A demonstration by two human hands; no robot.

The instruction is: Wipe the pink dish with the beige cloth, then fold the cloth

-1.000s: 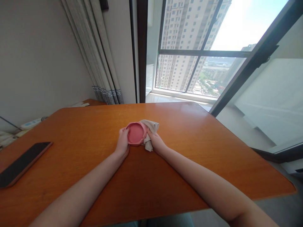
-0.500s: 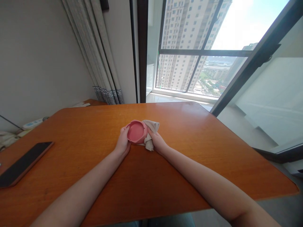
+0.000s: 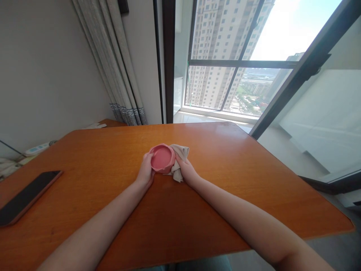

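A round, shallow pink ashtray (image 3: 162,157) is held above the middle of the table, its hollow tipped toward me. My left hand (image 3: 146,167) is closed on its left side, the thumb over the rim and the other fingers hidden beneath. On the right side, my right hand (image 3: 186,167) grips a crumpled beige cloth (image 3: 182,151) and presses it against the ashtray's outer wall. Part of the cloth hangs below the ashtray, between it and my right hand. The fingertips of my right hand are hidden by the cloth and ashtray.
A dark-screened phone (image 3: 28,195) lies at the left of the wooden table (image 3: 113,150). Beyond the left edge sit a white power strip (image 3: 38,148) and some fabric. A curtain (image 3: 124,94) and a large window (image 3: 225,86) are past the far edge.
The ashtray has turned slightly in my hands, so its rim shows at a different angle. My right hand and the cloth have shifted a little with it.
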